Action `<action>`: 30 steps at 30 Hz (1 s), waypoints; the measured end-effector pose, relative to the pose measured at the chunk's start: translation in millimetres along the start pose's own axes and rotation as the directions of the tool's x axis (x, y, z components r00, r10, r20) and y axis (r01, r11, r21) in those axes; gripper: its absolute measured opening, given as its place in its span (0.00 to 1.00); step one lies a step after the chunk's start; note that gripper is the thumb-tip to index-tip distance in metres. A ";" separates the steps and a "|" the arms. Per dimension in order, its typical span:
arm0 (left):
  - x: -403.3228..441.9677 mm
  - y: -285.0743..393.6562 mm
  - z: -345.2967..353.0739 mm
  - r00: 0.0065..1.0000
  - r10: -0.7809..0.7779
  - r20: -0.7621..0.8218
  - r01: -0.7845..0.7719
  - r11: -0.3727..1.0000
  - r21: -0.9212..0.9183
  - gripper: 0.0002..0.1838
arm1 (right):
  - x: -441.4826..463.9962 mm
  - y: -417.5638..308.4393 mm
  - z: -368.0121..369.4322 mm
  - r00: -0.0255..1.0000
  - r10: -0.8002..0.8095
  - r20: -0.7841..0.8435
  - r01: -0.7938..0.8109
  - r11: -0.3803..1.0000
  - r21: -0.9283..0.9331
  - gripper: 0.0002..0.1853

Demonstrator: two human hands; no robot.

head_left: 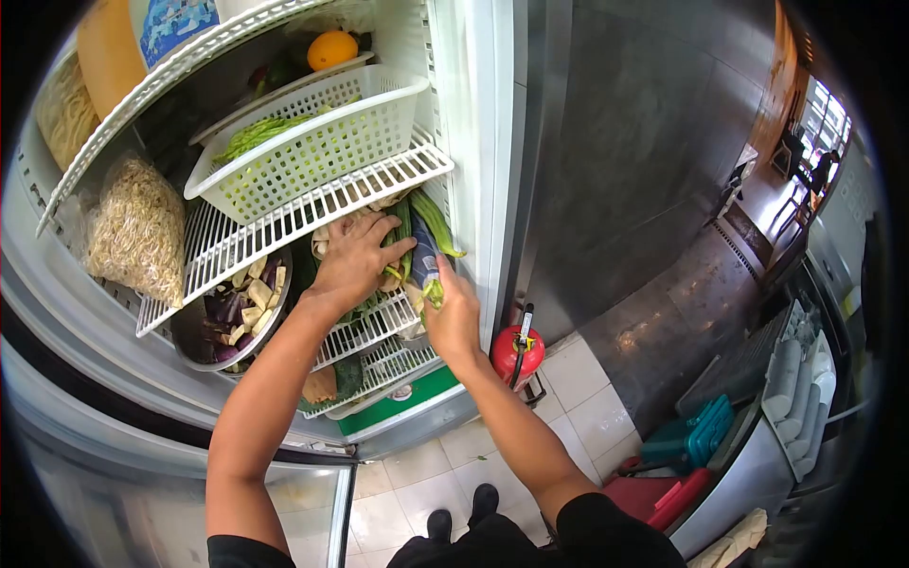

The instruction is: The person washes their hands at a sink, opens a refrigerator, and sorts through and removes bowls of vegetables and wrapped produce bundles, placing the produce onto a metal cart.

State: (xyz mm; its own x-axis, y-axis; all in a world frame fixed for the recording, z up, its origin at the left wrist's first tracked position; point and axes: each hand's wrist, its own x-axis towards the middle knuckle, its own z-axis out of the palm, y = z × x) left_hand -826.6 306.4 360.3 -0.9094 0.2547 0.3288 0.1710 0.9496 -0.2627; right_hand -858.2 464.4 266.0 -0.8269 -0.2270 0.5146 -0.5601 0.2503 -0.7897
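Both hands reach into a fridge below a white wire shelf [284, 227]. My left hand [355, 256] lies over vegetables there, its fingers spread. Beside it on the right, my right hand [452, 312] is closed round the end of a green vegetable [433, 292]. Long green vegetables [436, 225] lie just above and between the hands, next to a dark blue wrapping [423, 251]. On the shelf above stands a white perforated basket [312, 156] holding thin green stalks [260, 135]. A metal bowl [194, 352] with cut eggplant [251, 308] sits left of my left forearm.
A bag of sprouts [139, 227] rests at the shelf's left end, and an orange fruit [332, 50] lies at the top. A red fire extinguisher [518, 357] stands right of the fridge. The glass door [189, 473] is open at lower left.
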 end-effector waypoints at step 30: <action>-102.5 118.8 21.1 0.955 0.027 -0.297 -0.162 0.883 -0.440 0.38 | -174.5 106.2 -42.7 0.896 0.432 -0.105 -0.363 0.847 0.387 0.10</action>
State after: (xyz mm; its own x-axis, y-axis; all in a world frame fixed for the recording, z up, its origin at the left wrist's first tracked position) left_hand -721.0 389.2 276.3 -0.7509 0.3227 0.5762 0.4648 0.8780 0.1141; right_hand -775.6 570.7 106.5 -0.9879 0.0040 0.1552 -0.1551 -0.0702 -0.9854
